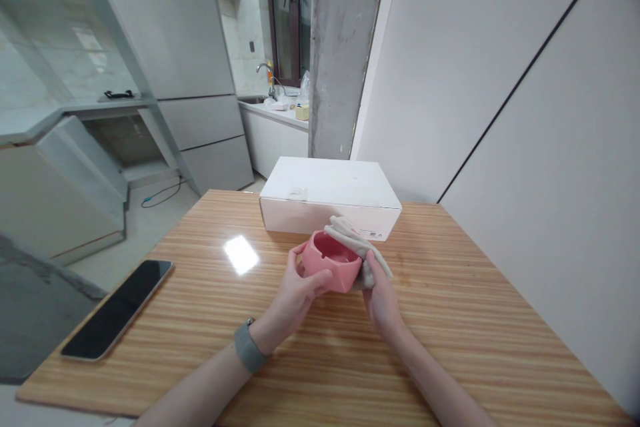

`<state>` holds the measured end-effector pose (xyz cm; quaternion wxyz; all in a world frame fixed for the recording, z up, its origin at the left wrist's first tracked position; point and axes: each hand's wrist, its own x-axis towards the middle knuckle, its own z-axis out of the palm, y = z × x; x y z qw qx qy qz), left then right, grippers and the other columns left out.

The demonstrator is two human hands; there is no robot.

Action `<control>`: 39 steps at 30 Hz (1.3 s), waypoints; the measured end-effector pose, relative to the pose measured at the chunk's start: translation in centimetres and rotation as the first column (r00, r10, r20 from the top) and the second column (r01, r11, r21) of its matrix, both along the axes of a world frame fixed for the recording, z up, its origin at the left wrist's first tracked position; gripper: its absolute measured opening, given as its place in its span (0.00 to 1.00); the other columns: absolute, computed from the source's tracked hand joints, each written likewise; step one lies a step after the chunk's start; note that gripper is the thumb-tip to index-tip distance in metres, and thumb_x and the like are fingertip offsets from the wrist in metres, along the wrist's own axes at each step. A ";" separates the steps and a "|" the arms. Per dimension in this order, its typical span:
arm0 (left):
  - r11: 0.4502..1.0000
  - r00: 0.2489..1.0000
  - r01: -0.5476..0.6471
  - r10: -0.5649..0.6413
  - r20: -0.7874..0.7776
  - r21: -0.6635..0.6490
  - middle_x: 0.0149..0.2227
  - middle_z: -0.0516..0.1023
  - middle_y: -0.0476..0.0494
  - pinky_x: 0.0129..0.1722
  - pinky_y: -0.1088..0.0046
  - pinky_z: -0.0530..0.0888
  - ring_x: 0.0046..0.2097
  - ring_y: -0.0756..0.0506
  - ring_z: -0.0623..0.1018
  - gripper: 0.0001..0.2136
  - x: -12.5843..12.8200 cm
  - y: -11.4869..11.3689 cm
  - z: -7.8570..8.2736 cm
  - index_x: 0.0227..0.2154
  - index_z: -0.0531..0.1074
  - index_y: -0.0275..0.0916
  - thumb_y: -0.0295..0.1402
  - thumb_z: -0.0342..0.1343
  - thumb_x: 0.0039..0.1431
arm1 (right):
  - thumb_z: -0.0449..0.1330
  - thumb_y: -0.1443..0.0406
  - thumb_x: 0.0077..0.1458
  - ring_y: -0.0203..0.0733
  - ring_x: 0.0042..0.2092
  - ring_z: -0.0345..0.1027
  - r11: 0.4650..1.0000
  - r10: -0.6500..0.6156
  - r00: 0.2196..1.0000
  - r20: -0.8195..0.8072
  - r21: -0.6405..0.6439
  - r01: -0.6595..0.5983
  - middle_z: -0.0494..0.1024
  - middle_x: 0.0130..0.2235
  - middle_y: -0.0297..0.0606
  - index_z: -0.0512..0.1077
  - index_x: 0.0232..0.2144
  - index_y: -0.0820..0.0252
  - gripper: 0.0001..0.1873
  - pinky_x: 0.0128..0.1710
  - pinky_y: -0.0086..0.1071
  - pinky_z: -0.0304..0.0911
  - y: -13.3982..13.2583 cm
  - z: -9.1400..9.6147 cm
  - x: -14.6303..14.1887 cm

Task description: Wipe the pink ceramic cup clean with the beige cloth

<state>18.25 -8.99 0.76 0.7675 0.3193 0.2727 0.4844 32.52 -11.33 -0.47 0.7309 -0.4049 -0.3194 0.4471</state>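
A pink ashtray (336,269), faceted and with notches in its rim, is tilted above the wooden table. My left hand (300,287) grips it from the left, thumb across its near wall and fingers behind. On the other side my right hand (381,293) is closed on a light grey cloth (357,240). The cloth drapes over the ashtray's right rim and hangs below it on the outside. The fingers of my right hand are partly hidden behind the cloth.
A white cardboard box (330,183) lies at the table's far edge, just behind the ashtray. On the left of the wooden table (210,320) rests a dark-screened phone (120,310). A white wall (525,147) runs along the right side.
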 end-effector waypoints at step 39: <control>0.989 0.977 -0.131 0.140 -0.160 0.067 0.55 0.70 0.36 0.47 0.62 0.75 0.54 0.38 0.73 0.36 0.6 -0.6 -0.4 0.53 0.60 0.44 0.30 0.71 0.42 | 0.61 0.52 0.57 0.43 0.62 0.63 0.996 0.074 0.997 0.001 -0.049 -0.074 0.78 0.54 0.30 0.76 0.48 0.46 0.18 0.67 0.43 0.49 -0.5 -0.4 -0.6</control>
